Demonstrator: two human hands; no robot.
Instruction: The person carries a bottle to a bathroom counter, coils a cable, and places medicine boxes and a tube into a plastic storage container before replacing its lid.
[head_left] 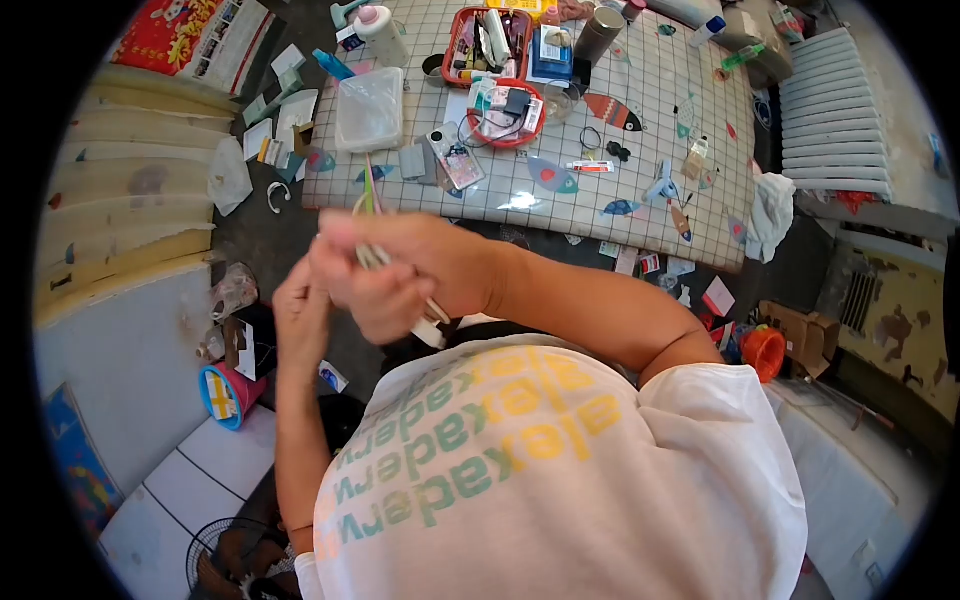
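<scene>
The bench [640, 190] wears a white cloth gridded with thin dark lines and scattered fish shapes in blue, red and black. Two trays [462, 40] are red. The shirt [600, 480] is white with green and yellow lettering. A cup [765, 352] is orange.

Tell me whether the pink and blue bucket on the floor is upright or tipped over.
Tipped over. The pink and blue bucket lies on its side on the floor, its blue-rimmed mouth facing sideways, beside the person's left forearm.

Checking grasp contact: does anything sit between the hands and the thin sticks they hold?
Nothing visible does. The right hand and left hand close directly on the thin sticks, held up in front of the checked table.
</scene>
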